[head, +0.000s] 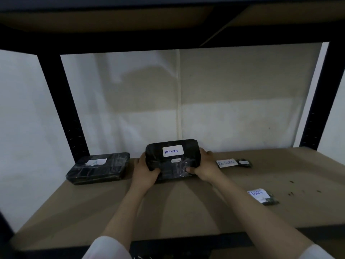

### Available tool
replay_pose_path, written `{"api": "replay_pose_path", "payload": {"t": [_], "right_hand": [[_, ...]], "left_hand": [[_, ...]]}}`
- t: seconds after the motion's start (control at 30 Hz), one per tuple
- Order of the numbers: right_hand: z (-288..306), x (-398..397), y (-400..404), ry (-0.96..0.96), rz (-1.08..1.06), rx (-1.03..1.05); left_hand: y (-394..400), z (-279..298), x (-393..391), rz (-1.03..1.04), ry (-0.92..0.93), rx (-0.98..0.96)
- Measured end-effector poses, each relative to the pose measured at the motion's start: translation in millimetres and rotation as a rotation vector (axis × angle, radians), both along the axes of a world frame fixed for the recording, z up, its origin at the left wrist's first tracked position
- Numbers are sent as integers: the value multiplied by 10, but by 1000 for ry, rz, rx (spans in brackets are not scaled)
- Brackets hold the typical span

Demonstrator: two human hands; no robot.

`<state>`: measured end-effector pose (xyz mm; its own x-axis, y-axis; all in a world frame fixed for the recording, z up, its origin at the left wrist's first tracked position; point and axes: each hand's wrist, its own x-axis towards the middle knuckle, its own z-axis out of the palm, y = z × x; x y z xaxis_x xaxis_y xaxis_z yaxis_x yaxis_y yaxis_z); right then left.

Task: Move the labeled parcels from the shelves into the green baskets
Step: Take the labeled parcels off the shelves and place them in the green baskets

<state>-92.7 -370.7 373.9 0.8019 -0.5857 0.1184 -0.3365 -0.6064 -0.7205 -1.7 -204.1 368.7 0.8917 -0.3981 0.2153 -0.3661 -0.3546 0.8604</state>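
Both hands grip one parcel at the middle of the shelf. The left hand (144, 170) clasps its left end, thumb on the front face, fingers curled behind. The right hand (204, 166) clasps the right end likewise, thumb pressed on the lower front corner. The held item is a black plastic-wrapped rectangular parcel (172, 157) with a white label reading "RETURN"; it is tilted up, label facing the camera, and sits on or just above another dark wrapped parcel (173, 177) lying flat beneath it; contact cannot be confirmed.

To the left, a flat black wrapped parcel with a white label (98, 168) lies on the brown board shelf (186, 206). To the right lie two small dark packets, each with a white "RETURN" label: one near the right hand (234, 163), one nearer the front edge (263, 196). Black metal uprights (61, 107) frame the bay. White sleeves (106, 248) show at the bottom.
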Motion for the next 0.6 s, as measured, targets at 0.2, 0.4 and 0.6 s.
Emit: {"api": "replay_pose_path", "payload": {"t": [0.2, 0.4, 0.6], "right_hand": [[-41, -125, 61, -215, 24, 152], [24, -534, 77, -337, 37, 239], [109, -1292, 45, -453, 82, 247]], "left_hand": [[23, 55, -127, 20, -52, -44], [49, 170, -456, 10, -82, -121], [-56, 241, -1145, 7, -122, -203]]}}
